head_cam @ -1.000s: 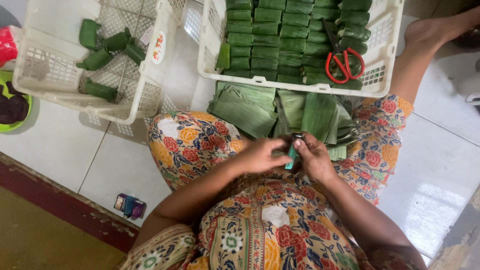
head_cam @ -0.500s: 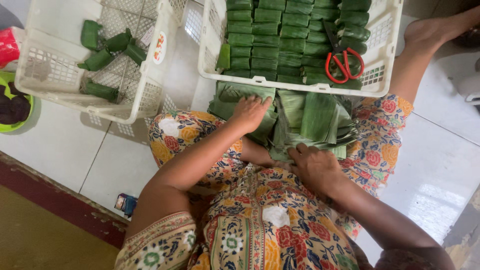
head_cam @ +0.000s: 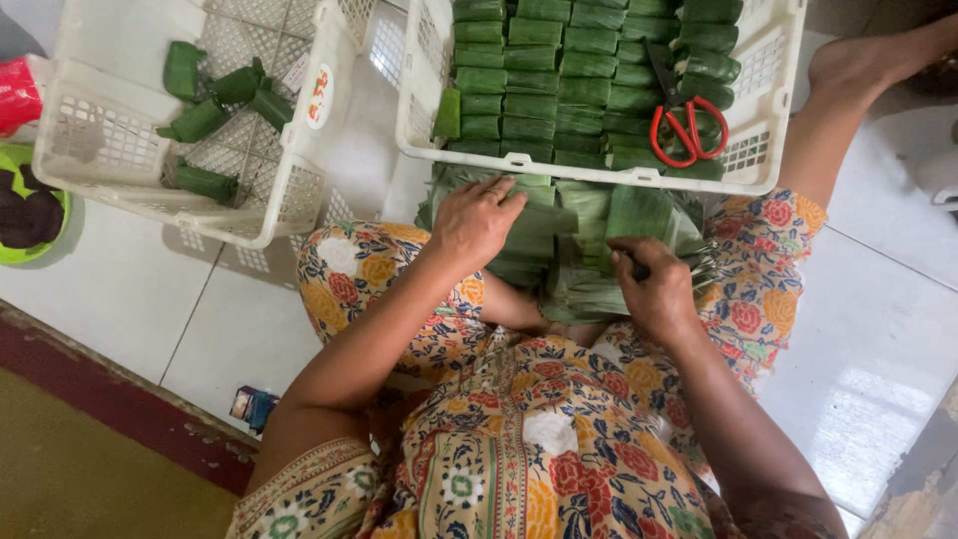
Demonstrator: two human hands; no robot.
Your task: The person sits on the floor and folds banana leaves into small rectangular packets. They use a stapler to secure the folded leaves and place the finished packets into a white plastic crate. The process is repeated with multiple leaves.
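The left hand [head_cam: 477, 222] lay flat, fingers spread, on the stack of leaf strips [head_cam: 559, 250] in the lap, just near of the right-hand white basket [head_cam: 768, 60]. The strips ran lengthwise from near to far, ends pointing at that basket. The right hand [head_cam: 654, 289] was curled shut round a small dark tool [head_cam: 641, 269] beside the strips.
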